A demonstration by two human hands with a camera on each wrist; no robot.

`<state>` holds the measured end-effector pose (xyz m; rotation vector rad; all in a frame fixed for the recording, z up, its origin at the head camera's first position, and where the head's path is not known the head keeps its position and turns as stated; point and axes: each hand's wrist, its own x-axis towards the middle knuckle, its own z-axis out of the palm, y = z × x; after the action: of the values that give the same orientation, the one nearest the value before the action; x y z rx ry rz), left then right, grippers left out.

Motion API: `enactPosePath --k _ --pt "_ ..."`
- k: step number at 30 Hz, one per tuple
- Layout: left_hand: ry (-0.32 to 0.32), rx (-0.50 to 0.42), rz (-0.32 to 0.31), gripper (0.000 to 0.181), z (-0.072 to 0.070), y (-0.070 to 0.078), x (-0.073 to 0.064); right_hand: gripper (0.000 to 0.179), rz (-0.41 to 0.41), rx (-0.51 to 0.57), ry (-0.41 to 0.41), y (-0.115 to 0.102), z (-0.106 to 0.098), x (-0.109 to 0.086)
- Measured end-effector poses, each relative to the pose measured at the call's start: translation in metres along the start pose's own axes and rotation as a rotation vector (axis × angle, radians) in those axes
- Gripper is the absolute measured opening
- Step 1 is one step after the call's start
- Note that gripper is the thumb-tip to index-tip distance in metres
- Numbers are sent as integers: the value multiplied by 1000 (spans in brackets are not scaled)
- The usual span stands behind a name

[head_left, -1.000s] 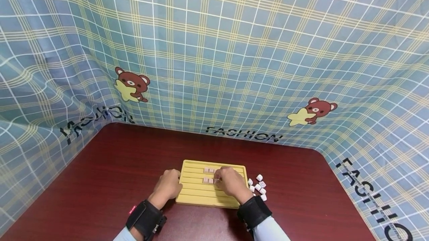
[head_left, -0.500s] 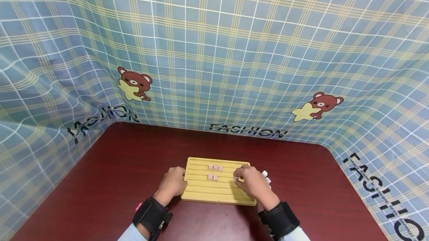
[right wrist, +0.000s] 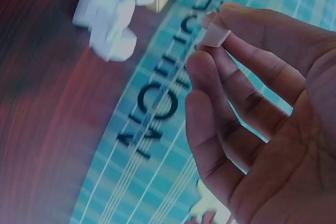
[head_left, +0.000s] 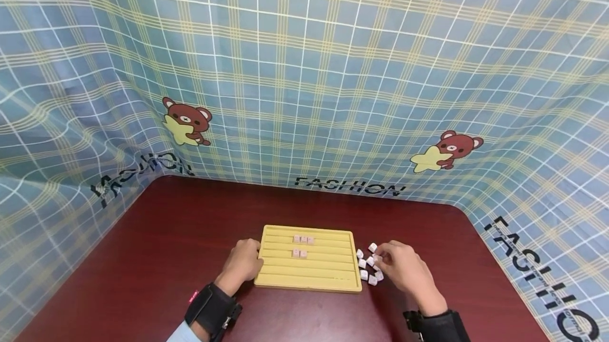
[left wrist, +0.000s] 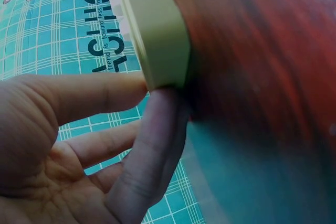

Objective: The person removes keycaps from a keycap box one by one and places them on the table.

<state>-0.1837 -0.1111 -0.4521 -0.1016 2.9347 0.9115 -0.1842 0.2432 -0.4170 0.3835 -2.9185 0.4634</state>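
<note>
A yellow ridged tray [head_left: 309,281] lies on the table, with pale pink keycaps [head_left: 303,239] in two short rows on it. My left hand [head_left: 244,260] holds the tray's left edge; in the left wrist view, the thumb [left wrist: 105,95] lies at the rim and the fingers [left wrist: 149,140] meet the edge from below. To the right of the tray, my right hand [head_left: 404,268] is over a loose pile of white keycaps [head_left: 363,274]. In the right wrist view, its thumb and forefinger pinch one small white keycap [right wrist: 215,35], while the other fingers curl loosely.
The dark red table [head_left: 190,225] reaches to a blue plaid cloth [head_left: 304,93] hanging behind and at both sides. The loose keycaps lie close against the tray's right edge.
My right hand has moved right, from the keycap rows on the tray to the loose pile. The upper row now shows a third keycap formerly hidden by the hand. The left hand stays at the tray.
</note>
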Motion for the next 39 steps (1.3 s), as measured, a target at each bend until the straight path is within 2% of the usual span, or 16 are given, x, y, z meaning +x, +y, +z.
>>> enactPosePath --k 4,6,12,17,24,26,31,39 --pt "-3 -1 -7 24 0 -1 -1 8 48 5 -14 14 -4 -5" --pt "-4 -14 -8 18 1 -1 -1 7 61 9 -26 19 -6 -7" --pt "15 -50 3 6 2 -2 -2 6 30 -8 -17 28 -8 -8" --pt "19 -43 10 5 1 -1 -2 8 27 -33 -26 34 -2 -8" --pt "20 -44 13 4 1 -1 -3 9 62 -30 -70 40 9 -10" --pt "21 -47 19 9 2 -1 -3 9 73 -34 -78 41 12 -10" --pt "14 -54 13 4 3 -3 -4 10 87 -54 -111 43 18 -9" --pt "20 -44 9 11 2 -3 -3 10 122 -48 -138 44 23 -10"
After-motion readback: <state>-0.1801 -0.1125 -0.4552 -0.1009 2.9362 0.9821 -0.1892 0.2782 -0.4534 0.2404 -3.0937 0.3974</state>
